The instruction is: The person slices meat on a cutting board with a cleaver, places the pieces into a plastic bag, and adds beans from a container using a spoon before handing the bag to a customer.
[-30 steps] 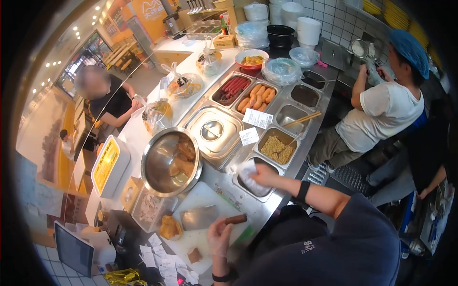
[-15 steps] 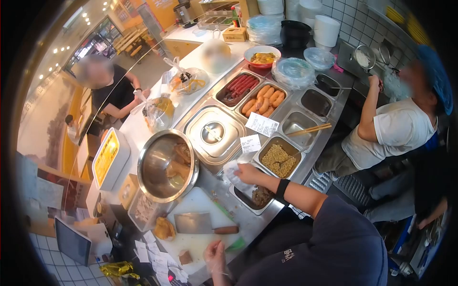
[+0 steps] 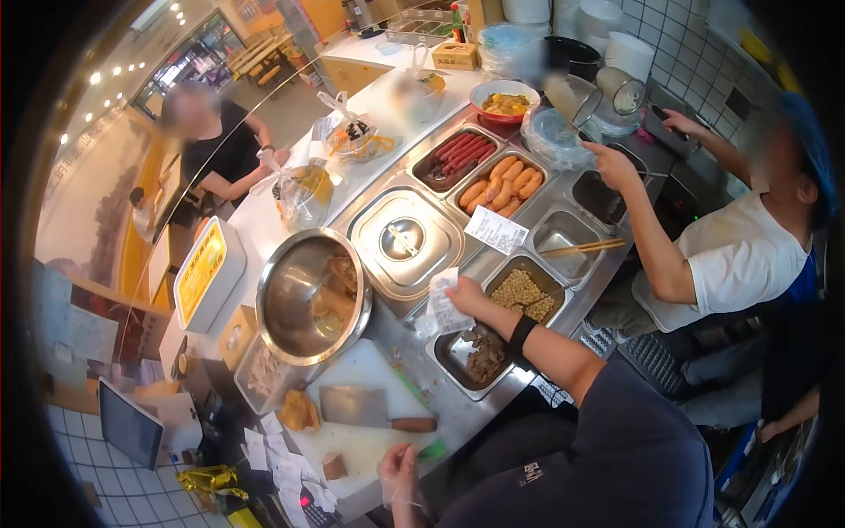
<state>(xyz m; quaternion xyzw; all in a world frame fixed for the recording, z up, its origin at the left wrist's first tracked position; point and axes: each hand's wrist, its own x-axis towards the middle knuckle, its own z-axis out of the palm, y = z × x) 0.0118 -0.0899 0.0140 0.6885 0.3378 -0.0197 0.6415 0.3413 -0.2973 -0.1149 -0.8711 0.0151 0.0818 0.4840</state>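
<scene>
My right hand (image 3: 468,297), with a black band on the wrist, pinches a printed receipt (image 3: 447,304) above the counter. Just below it is a metal tray of chopped brown meat (image 3: 486,359), and beside that a tray of yellowish beans (image 3: 521,295) with a spoon. My left hand (image 3: 399,468), in a clear plastic glove, is closed near the edge of the white cutting board (image 3: 365,453). On the board lie a cleaver (image 3: 354,406), a golden-brown food piece (image 3: 299,411) and a small brown chunk (image 3: 334,465).
A large steel bowl (image 3: 295,308) and a lidded pan (image 3: 407,238) stand ahead, with sausages (image 3: 502,187) beyond. Another receipt (image 3: 495,229) lies across the tray edges. At right, a co-worker (image 3: 731,238) holds strainers (image 3: 572,99); a person (image 3: 216,154) stands across the counter.
The small receipt from the tray edge is now upright in my right hand. The co-worker has swung the strainers left toward the bowls. My left hand stays near the board.
</scene>
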